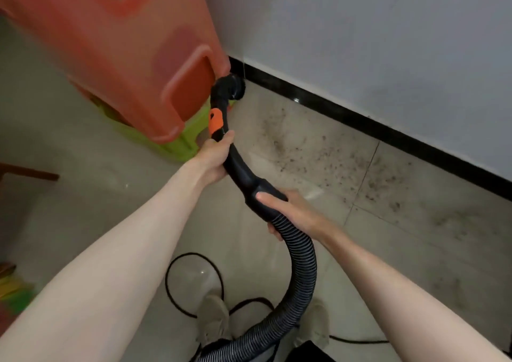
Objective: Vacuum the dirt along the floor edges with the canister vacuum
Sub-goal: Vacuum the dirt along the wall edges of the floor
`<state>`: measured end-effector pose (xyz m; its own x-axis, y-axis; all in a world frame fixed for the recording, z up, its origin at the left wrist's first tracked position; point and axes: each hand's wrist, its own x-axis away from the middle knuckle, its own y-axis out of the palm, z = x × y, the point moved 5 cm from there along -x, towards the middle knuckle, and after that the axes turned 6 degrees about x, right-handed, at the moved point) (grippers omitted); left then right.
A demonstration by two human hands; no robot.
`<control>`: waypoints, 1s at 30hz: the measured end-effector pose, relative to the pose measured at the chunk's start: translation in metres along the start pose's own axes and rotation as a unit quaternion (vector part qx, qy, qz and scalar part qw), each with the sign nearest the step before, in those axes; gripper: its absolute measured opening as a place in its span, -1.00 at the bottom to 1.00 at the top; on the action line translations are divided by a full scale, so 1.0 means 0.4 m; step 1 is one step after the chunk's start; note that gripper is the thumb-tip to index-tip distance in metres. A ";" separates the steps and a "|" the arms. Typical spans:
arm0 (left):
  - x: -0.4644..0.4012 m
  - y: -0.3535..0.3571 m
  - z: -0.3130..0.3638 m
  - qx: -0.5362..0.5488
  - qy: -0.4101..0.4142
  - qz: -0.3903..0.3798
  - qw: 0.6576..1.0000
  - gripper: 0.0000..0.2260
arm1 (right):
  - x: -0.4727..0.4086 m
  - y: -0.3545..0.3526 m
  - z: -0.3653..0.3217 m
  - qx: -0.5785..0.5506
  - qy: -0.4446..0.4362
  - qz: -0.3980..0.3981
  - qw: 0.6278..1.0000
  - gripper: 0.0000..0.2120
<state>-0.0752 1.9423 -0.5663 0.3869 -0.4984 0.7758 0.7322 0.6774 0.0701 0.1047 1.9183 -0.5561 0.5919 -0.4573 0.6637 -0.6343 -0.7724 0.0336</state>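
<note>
At the upper left of the frame a red plastic stool (124,54) is stacked on a green plastic stool (182,140). Just right of them, the left hand (214,158) curls closed around the black curved vacuum wand (235,162), below its orange collar (216,120); the round black brush nozzle (231,86) sits at the black baseboard (360,123). The right hand (288,209) wraps the wand's end where the ribbed black hose (300,278) begins. Dark scattered dirt (332,156) speckles the grey floor tiles (415,237) at right.
</note>
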 end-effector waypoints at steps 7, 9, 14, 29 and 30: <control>-0.296 -0.016 -0.259 0.015 0.010 0.020 1.000 -0.53 | -0.233 -0.017 0.271 0.121 -0.062 0.101 0.986 -0.65; -0.364 -0.034 -0.322 0.020 -0.007 0.023 0.999 -0.56 | -0.294 -0.022 0.328 0.147 -0.083 0.104 0.980 -0.71; -0.501 -0.066 -0.414 0.049 0.006 0.029 0.998 -0.62 | -0.418 -0.032 0.413 0.203 -0.116 0.094 0.968 -0.74; -0.631 -0.139 -0.289 -0.014 0.125 0.099 0.987 -0.56 | -0.586 0.044 0.355 0.162 -0.106 0.112 0.975 -0.67; -0.637 -0.139 -0.286 -0.012 0.123 0.097 0.988 -0.56 | -0.593 0.045 0.354 0.170 -0.113 0.120 0.971 -0.64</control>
<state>-0.1507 1.9698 -0.8397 0.6436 -0.4789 0.5970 0.6432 0.7612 -0.0827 0.0234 1.9506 -0.8186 0.5653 -0.6979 0.4398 -0.5891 -0.7148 -0.3769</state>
